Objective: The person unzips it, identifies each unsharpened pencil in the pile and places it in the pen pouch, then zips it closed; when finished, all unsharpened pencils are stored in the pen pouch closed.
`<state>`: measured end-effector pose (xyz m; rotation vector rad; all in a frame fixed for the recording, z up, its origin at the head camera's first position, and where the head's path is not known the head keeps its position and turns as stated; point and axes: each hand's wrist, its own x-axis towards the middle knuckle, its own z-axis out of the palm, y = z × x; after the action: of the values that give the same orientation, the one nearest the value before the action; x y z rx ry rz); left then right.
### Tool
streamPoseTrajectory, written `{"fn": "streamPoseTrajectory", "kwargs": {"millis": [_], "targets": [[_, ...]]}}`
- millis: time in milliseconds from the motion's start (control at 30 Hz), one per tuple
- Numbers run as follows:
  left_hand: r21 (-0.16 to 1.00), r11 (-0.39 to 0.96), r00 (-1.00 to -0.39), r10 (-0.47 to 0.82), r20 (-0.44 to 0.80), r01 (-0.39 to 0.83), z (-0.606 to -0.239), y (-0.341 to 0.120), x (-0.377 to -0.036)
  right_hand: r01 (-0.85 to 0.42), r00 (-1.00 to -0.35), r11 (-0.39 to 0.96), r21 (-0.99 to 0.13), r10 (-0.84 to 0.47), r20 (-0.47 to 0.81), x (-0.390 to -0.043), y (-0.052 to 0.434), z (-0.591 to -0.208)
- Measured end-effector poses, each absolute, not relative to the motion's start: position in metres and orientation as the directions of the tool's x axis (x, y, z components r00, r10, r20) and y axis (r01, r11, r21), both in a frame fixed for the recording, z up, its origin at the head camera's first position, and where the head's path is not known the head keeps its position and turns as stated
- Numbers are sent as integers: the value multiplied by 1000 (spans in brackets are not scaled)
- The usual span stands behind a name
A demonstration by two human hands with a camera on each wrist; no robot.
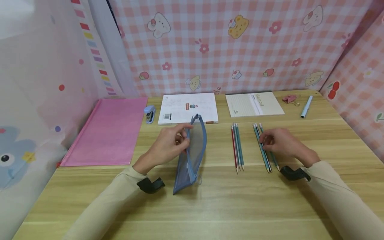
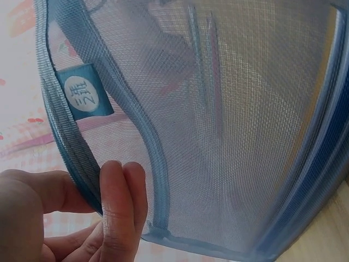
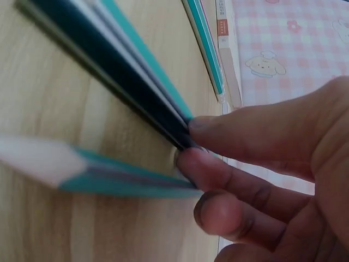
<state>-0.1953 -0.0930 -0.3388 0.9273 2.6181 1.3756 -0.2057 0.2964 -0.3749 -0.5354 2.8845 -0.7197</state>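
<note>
In the head view my left hand (image 1: 168,145) pinches the rim of a blue mesh pencil case (image 1: 195,146), its zipped mouth gaping and its base on the table. The left wrist view shows thumb and fingers on the zipper edge, below a blue label (image 2: 84,91). My right hand (image 1: 280,143) bends over a small group of teal pencils (image 1: 264,158). Up close, its thumb and index fingertip pinch the pencils (image 3: 117,68); another pencil (image 3: 125,177) lies apart, its far end hidden by the fingertips. Between the hands lies a bunch of red and teal pencils (image 1: 237,148).
A pink folder (image 1: 111,130) lies at the left, beside a blue stapler (image 1: 149,114). Along the back are a white book (image 1: 177,108), a notepad (image 1: 240,105), a pink clip (image 1: 289,98) and a light blue pen (image 1: 306,106). Patterned cloth walls enclose the wooden table (image 1: 216,210).
</note>
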Motion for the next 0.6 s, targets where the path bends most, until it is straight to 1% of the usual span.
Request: {"fn": "streamPoseTrajectory", "kwargs": {"millis": [233,367,600], "targets": [[763,432,-823,522,224,481,-337,-93,-195,-298,-929,844,-447,-363,-67,-208,288,-374],[758,437,-823,522,226,485,-337,-93,-195,-260,-935,860,-439,-338,-109,-209,284,-374],[747,440,-819,522,237,497,-338,-94,-196,-188,-951,877,-442,-275,-141,-209,272,-369]]}}
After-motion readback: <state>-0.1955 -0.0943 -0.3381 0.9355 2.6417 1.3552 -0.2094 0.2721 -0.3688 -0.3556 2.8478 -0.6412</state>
